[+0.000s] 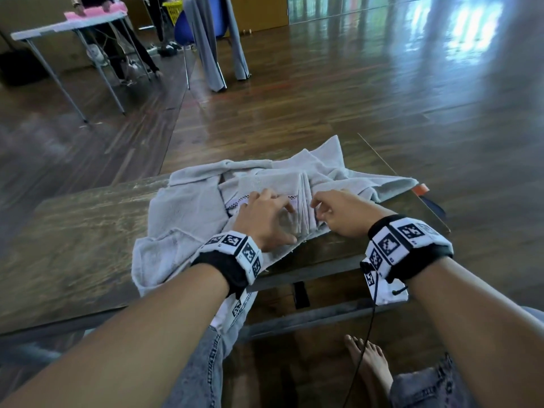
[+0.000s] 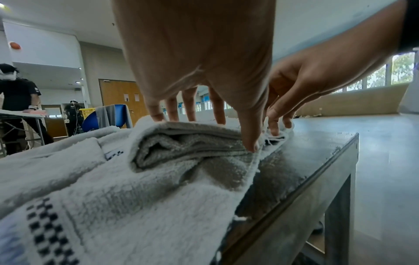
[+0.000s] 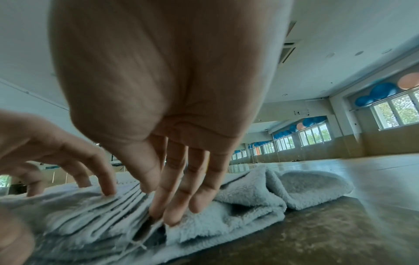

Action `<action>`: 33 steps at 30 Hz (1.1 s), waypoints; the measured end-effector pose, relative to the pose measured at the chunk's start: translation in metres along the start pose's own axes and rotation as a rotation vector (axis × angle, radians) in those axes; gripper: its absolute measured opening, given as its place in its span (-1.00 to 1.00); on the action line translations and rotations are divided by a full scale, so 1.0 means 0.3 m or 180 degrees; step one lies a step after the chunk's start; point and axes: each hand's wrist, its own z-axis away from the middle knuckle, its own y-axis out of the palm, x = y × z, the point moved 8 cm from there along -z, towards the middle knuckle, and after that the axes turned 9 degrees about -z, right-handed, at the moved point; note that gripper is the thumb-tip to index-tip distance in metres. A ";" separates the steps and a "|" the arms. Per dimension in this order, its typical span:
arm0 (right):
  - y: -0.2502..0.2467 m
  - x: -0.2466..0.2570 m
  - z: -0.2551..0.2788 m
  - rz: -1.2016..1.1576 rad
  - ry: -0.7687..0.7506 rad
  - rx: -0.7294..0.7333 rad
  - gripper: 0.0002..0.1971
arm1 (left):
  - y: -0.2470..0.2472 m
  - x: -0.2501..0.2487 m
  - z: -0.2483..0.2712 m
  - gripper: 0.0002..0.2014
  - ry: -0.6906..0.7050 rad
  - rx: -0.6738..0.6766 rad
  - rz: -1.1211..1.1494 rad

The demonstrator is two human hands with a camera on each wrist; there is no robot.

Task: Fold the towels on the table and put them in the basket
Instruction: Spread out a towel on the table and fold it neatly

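Note:
A folded grey towel point(image 1: 273, 184) lies on top of loose, crumpled grey towels point(image 1: 188, 213) on the wooden table point(image 1: 73, 237). My left hand point(image 1: 266, 207) presses flat on the folded towel point(image 2: 181, 143), fingers spread and straight, thumb at its near right corner. My right hand point(image 1: 323, 207) is just to the right. In the right wrist view, its fingertips point(image 3: 167, 220) touch the stacked layers on the folded towel's right edge point(image 3: 79, 215), with the thumb above them. A checkered band shows on the loose towel point(image 2: 45, 233) hanging over the near table edge.
An orange tape roll point(image 1: 421, 188) sits at the table's right edge. Far behind are a yellow basket point(image 1: 172, 8), a blue chair draped with grey towels point(image 1: 206, 33), and another table point(image 1: 67, 25) with a person at it. My legs and a bare foot point(image 1: 371, 366) are under the table.

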 end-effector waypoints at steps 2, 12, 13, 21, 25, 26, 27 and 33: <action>0.010 0.010 -0.002 0.0096 -0.0049 0.0033 -0.68 | 0.006 0.003 0.001 -0.48 0.0035 -0.0067 -0.0060; 0.039 0.018 -0.007 0.0258 0.0091 0.0228 -0.68 | -0.079 0.028 -0.006 -0.78 0.0104 -0.0870 0.1332; 0.039 0.022 -0.007 0.0247 0.0082 0.0230 -0.69 | -0.089 0.026 -0.007 -0.82 0.0106 -0.0962 0.1409; 0.044 0.016 -0.014 0.0214 0.0206 0.0311 -0.75 | -0.025 -0.028 0.000 -0.86 0.0176 -0.0556 0.1782; 0.040 0.016 -0.020 0.0181 0.0251 0.0276 -0.76 | -0.033 -0.016 0.001 -0.89 0.0145 -0.0763 0.2008; 0.040 0.018 -0.022 0.0176 0.0257 0.0287 -0.77 | -0.048 -0.015 0.002 -0.89 0.0160 -0.0914 0.2130; 0.041 0.019 -0.024 0.0167 0.0269 0.0312 -0.79 | -0.060 -0.016 0.003 -0.90 0.0179 -0.1028 0.2261; 0.022 0.018 -0.023 0.0038 0.0355 0.0284 -0.81 | 0.010 -0.055 -0.011 -0.94 0.0195 -0.0781 0.2090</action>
